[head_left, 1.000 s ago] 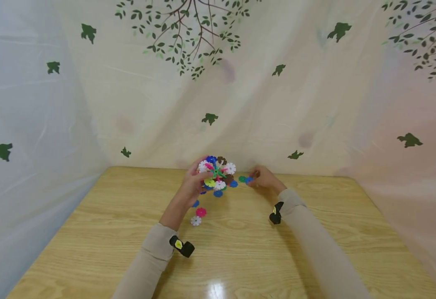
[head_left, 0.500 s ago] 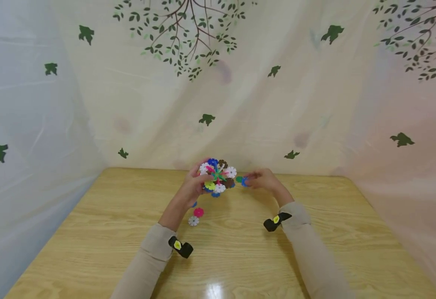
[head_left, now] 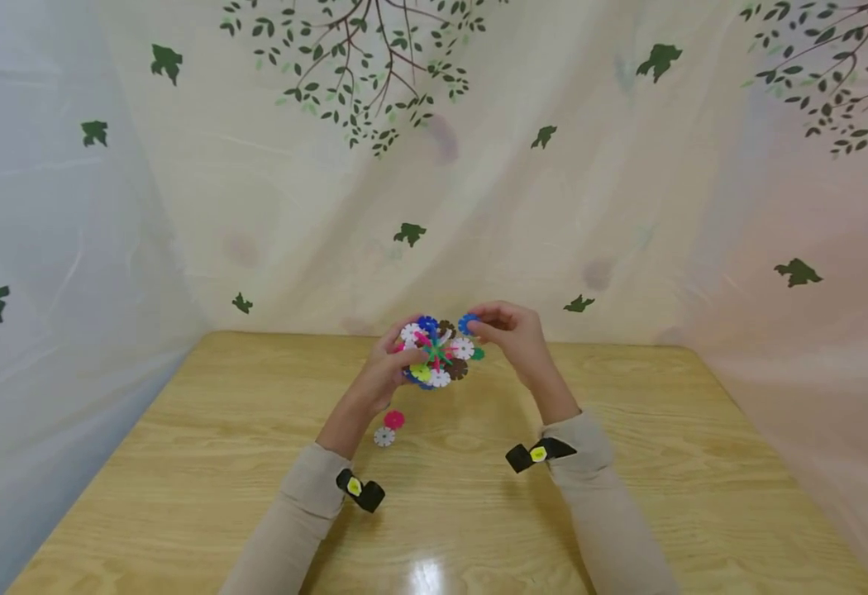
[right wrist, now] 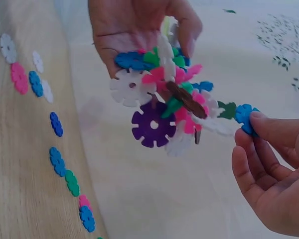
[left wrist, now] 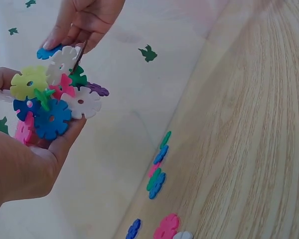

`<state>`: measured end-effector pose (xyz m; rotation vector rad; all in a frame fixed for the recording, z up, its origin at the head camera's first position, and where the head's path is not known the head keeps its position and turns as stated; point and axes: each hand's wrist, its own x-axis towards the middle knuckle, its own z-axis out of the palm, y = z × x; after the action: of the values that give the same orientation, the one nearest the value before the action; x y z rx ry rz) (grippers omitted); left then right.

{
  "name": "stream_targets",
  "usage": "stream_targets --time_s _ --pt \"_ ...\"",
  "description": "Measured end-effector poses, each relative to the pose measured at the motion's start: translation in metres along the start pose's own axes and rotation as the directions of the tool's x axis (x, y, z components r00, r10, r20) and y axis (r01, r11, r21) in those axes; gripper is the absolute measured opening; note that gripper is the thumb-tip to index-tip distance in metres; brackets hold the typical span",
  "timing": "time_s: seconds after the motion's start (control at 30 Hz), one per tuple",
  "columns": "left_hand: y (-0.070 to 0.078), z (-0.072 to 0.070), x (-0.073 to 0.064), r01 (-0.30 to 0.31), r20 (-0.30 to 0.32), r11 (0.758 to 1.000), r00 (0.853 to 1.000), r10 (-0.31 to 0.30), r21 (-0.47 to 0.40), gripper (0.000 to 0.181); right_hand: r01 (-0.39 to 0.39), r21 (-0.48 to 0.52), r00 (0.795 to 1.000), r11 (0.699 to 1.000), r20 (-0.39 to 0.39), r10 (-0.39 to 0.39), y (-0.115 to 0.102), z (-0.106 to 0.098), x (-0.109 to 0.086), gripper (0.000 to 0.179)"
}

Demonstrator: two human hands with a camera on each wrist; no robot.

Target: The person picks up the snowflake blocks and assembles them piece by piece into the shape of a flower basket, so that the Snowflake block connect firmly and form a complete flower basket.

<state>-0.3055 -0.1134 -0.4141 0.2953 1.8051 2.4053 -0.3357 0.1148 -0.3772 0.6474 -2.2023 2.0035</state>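
Head view: your right hand (head_left: 519, 335) pinches a blue disc (head_left: 467, 323); just left of that hand, your left hand (head_left: 384, 372) grips the flower-disc cluster (head_left: 436, 353); whether they touch is unclear.

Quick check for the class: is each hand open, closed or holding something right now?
Left hand: holding the disc cluster.
Right hand: holding a blue disc between thumb and fingers.

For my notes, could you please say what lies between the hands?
The head view shows the disc cluster in the left hand and a blue disc in the right hand.
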Motion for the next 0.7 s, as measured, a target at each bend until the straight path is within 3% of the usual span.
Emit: stream_targets --time_s 0.23,0.7 --pt "0.001 0.001 0.001 0.003 -0.012 1.000 1.000 -0.003 0.021 0.072 0.111 -0.080 0.993 0.991 -0.039 -0.114 0.002 0.012 -0.003 0.020" --pt "0.003 0.005 -0.003 -0.011 -0.015 0.999 1.000 0.012 0.051 0.070 0.147 -0.124 0.979 0.981 -0.123 -0.162 0.008 0.026 -0.006 0.017"
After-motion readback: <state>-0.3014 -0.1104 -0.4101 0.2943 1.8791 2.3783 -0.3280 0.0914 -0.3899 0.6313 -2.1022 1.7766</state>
